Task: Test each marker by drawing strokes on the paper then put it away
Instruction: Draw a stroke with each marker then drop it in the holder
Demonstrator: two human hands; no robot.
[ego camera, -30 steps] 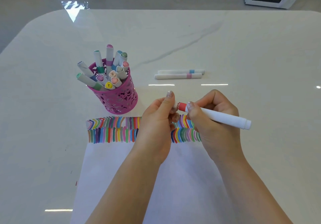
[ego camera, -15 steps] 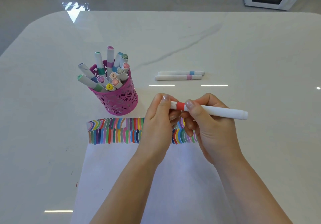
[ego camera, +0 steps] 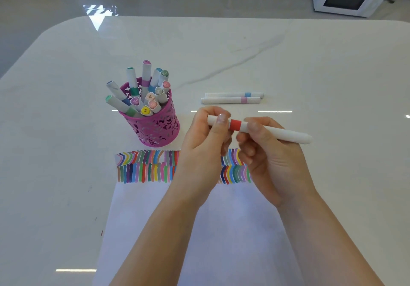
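— Count, please?

— Two hands. One held marker point(ego camera: 288, 135). Two loose markers point(ego camera: 230, 100) side by side on the worktop point(ego camera: 310, 64), just right of centre. Roughly a dozen stowed markers point(ego camera: 145, 79) crammed cap-up in one pink holder point(ego camera: 159, 128), left of centre. One sheet of paper point(ego camera: 233, 230) at lower centre, banded along its top edge with two rows of coloured strokes point(ego camera: 144, 168).

— Heading of the held marker?

— Centre frame, above the paper's top edge. Long axis near level, dipping slightly toward frame right. Red-banded end toward frame left, plain white end toward frame right.

— And the grip?

— Left hand point(ego camera: 204, 148): grip closed round the marker's left end, thumb across the front, fingers curled behind. Right hand point(ego camera: 270, 159): grip pinched on the barrel just right of the red band, remaining fingers loosely curled beneath. Both clamped on the same marker.
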